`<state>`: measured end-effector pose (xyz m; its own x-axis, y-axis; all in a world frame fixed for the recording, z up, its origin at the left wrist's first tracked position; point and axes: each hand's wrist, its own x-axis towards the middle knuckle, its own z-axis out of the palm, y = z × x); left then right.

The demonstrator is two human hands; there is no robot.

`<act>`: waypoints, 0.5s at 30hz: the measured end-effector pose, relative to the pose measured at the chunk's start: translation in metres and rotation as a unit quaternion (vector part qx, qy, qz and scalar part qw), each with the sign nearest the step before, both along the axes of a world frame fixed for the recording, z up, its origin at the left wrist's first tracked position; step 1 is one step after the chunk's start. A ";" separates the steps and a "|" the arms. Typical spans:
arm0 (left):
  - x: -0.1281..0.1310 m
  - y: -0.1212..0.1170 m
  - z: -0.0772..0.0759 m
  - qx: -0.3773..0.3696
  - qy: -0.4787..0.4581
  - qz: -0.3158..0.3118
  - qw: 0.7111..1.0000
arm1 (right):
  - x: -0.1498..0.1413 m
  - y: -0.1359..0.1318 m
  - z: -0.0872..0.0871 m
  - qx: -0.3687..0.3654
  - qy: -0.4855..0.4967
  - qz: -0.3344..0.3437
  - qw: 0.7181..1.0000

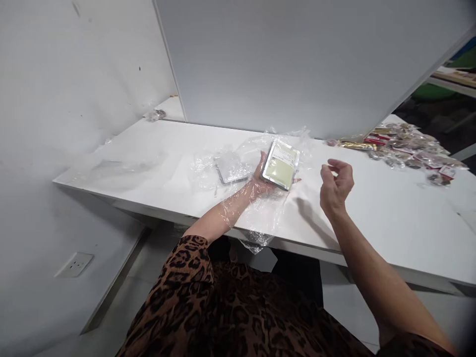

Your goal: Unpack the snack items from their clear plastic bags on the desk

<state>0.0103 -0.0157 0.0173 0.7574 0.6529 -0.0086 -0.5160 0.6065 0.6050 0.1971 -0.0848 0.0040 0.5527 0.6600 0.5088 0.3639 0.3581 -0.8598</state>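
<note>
A foil packet (281, 163), silver at the edges with a pale green printed front, lies face up on my left hand (258, 182). My left thumb rests along its left side and fingertips show past its right edge. Clear plastic wrap (256, 218) drapes around the packet, over my left wrist and down past the table edge. My right hand (336, 186) is raised to the right of the packet, apart from it, with fingers curled toward the thumb; whatever is between them, if anything, cannot be made out. A second flat silvery packet (234, 167) in clear plastic lies left of my left hand.
The white table (372, 208) meets a grey panel (282, 64) at the back and a wall (74, 99) at the left. Several small wrapped items (412, 146) lie heaped at the right. A crumpled clear bag (156, 115) sits in the far left corner.
</note>
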 end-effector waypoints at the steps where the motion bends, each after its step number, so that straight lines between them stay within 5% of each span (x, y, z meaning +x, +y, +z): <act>1: 0.000 0.001 0.000 -0.004 0.006 0.003 1.000 | -0.007 -0.003 0.004 0.041 -0.052 -0.005 0.998; 5: 0.005 0.005 0.002 -0.005 0.008 0.048 0.999 | -0.031 -0.001 0.014 -0.043 -0.080 0.113 0.989; 10: 0.010 0.007 0.001 -0.025 0.041 0.038 0.998 | -0.045 0.017 0.006 -0.168 0.138 0.171 0.961; 15: 0.009 -0.002 0.005 0.010 0.079 0.002 0.997 | -0.049 0.019 0.004 -0.193 0.267 0.238 0.914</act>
<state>0.0198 -0.0172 0.0225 0.7451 0.6571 -0.1143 -0.4161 0.5919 0.6903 0.1478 -0.0656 0.0077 0.2573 0.9637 -0.0708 -0.2614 -0.0012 -0.9652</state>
